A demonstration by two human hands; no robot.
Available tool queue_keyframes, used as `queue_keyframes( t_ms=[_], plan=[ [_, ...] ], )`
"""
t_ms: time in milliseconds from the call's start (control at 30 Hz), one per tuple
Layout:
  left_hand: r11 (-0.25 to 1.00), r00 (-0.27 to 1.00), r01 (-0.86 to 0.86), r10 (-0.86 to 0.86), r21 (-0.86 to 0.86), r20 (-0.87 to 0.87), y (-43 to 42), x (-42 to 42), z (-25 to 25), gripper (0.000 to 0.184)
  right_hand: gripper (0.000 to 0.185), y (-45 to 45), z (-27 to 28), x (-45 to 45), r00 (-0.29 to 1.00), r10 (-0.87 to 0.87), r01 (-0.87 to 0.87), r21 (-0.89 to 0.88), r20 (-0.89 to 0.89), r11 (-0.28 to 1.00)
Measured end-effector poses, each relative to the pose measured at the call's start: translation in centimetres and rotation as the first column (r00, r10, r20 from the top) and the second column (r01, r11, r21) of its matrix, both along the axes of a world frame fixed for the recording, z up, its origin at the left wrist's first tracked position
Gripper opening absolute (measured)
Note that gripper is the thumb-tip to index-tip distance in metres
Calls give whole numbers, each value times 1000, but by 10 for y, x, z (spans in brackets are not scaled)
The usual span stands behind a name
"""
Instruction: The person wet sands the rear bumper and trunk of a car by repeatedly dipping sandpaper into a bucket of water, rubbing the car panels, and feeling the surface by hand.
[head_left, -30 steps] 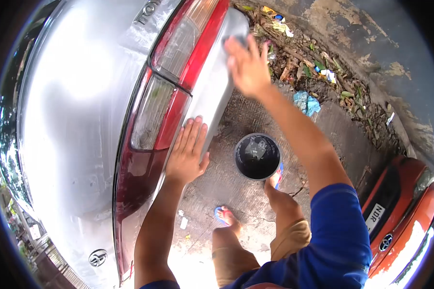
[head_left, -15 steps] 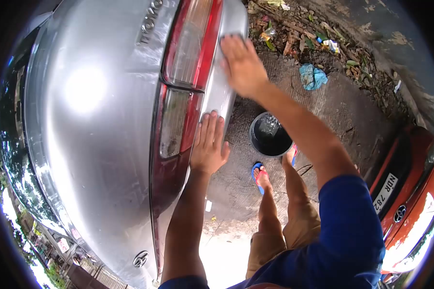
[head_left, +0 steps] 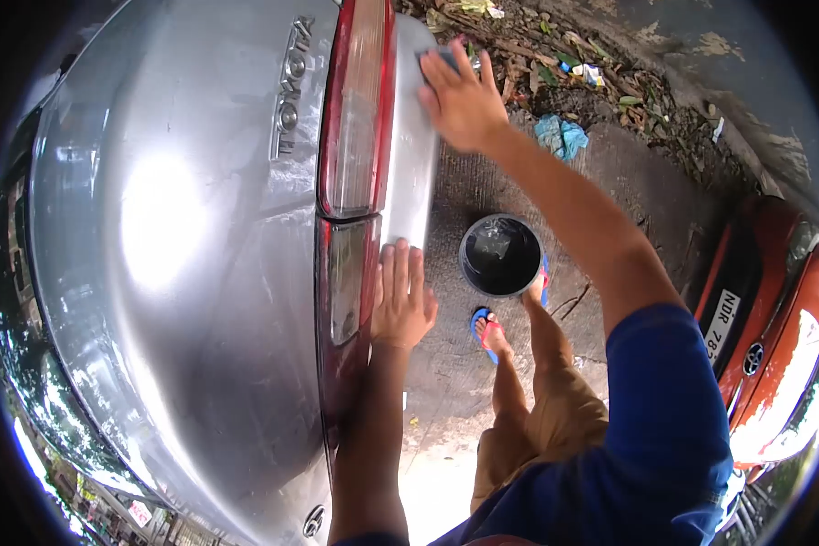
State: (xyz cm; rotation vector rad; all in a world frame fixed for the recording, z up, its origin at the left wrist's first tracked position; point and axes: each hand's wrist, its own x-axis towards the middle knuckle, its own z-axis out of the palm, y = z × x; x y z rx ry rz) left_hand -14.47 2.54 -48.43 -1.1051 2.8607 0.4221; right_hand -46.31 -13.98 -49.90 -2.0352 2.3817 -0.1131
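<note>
A silver car (head_left: 237,364) with TOYOTA lettering fills the left side. My right hand (head_left: 464,102) is at the far end of its rear side panel (head_left: 412,136), fingers slightly spread over a dark grey flat piece (head_left: 439,62) that looks like sandpaper. Only part of that piece shows under the fingertips. My left hand (head_left: 404,296) lies flat on the same panel, nearer to me, beside the tail light (head_left: 355,118). Its fingers point away from me, and nothing shows in it.
A black bucket (head_left: 523,271) with water stands on the concrete by my feet. Beyond it lie a crumpled blue cloth or bag (head_left: 561,136) and leaf litter (head_left: 610,100) along a wall (head_left: 746,82). An orange-red car (head_left: 787,337) is at the right.
My right hand has moved slightly farther along the panel with the dark piece. My left hand stays resting on the car. The camera view has shifted, bringing the lettering fully into view.
</note>
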Motion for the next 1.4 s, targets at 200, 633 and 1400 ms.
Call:
queue_keyframes(
  t_ms=[200, 633, 1400],
  plan=[
    [999, 1000, -15, 15, -38, -18, -3, -6, -1, 87, 64, 52, 5, 34, 987, 108, -116, 58, 122, 992],
    [1000, 1000, -15, 15, -18, 7, -1, -1, -6, 85, 66, -26, -11, -5, 993, 23, -26, 19, 120, 999],
    [999, 997, -16, 18, -28, 75, 1, 0, -3, 84, 60, -49, -21, -46, 974, 204, -196, -84, 103, 977]
  ],
)
